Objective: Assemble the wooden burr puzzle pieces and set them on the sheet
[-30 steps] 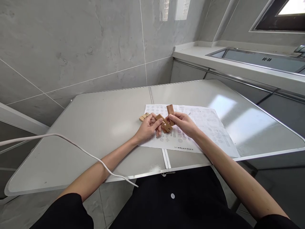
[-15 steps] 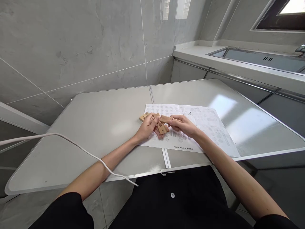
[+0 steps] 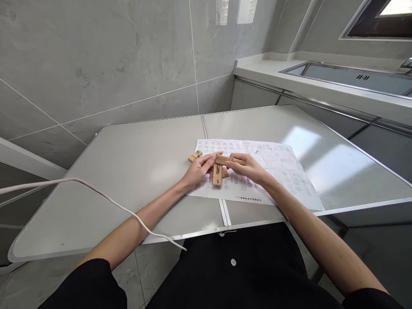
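Note:
Over the printed sheet, my left hand is closed on a notched wooden puzzle piece marked 2, which points down toward me. My right hand grips a second wooden puzzle piece, lying crosswise at the top of the marked one; the two touch. Part of another wooden piece shows behind them, mostly hidden. Just beyond my left hand, a notched wooden block with a dark mark rests at the sheet's left edge.
The pale folding table has a seam down its middle. A white cable crosses over my left forearm. A tiled wall stands behind, and a counter with a sink is at the right.
The piece marked 2 has turned from slanted to nearly straight toward me. My right hand's piece now sits across its top end, and my left fingers have stretched further along.

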A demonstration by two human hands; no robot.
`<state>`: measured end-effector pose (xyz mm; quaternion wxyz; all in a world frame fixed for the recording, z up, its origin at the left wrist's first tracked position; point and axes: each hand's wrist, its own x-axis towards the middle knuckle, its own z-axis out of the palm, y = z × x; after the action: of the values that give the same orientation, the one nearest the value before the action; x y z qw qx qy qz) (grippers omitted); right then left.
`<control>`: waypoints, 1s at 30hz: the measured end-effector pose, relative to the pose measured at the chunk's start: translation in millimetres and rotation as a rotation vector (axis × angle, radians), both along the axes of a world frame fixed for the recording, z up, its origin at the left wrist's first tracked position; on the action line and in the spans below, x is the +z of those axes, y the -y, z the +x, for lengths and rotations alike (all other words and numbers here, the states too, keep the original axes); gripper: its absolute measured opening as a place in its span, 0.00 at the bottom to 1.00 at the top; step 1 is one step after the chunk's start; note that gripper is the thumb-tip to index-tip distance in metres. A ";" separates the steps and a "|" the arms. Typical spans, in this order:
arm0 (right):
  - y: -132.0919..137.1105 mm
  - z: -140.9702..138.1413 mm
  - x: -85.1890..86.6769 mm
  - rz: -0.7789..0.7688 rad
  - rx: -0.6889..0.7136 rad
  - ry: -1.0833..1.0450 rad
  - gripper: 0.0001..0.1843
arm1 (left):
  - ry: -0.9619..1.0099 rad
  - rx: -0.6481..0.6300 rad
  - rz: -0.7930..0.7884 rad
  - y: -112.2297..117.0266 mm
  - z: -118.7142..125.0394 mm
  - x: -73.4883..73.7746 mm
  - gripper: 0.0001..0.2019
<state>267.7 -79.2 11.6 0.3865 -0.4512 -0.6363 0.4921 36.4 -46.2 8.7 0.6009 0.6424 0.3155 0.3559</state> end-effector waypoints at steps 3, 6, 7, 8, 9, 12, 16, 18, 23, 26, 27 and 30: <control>-1.2 0.9 -1.2 0.003 -0.011 -0.007 0.27 | 0.008 0.003 -0.001 -0.9 1.2 -1.5 0.31; -1.0 0.3 -0.9 0.005 -0.017 0.011 0.27 | 0.013 0.068 0.020 -2.7 1.5 -1.4 0.27; -0.7 -0.2 -0.5 0.005 -0.019 0.023 0.26 | 0.016 0.099 0.029 -3.4 1.2 -1.1 0.25; -0.3 -0.8 -0.1 0.005 -0.021 0.037 0.26 | 0.020 0.127 0.035 -4.0 0.8 -0.7 0.24; 0.1 -1.5 0.5 0.008 -0.024 0.052 0.25 | 0.025 0.151 0.037 -4.5 0.4 -0.2 0.25; 1.6 -3.6 2.5 0.028 -0.033 0.097 0.22 | 0.035 0.202 0.032 -4.5 -0.8 1.8 0.28; 3.2 -5.4 4.6 0.071 -0.032 0.136 0.19 | 0.038 0.256 0.064 -1.2 -0.9 5.7 0.29; 3.7 -5.9 4.3 0.093 -0.031 0.148 0.18 | 0.032 0.270 0.087 0.6 -0.7 6.9 0.29; 4.4 -7.8 0.1 0.126 -0.032 0.163 0.15 | 0.011 0.266 0.118 1.4 -0.1 3.4 0.30; 5.4 -9.3 -1.5 0.141 -0.030 0.162 0.14 | -0.003 0.253 0.133 -0.2 0.4 -0.1 0.29; 5.8 -9.7 -1.5 0.147 -0.031 0.164 0.15 | -0.008 0.255 0.139 -0.6 0.5 -0.7 0.29; 6.7 -10.0 -0.4 0.181 -0.049 0.187 0.17 | -0.021 0.274 0.162 -1.0 0.2 -0.2 0.28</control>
<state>257.7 -85.9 11.2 0.3767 -0.4737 -0.7001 0.3789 36.6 -45.2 8.5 0.4897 0.6432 0.3769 0.4521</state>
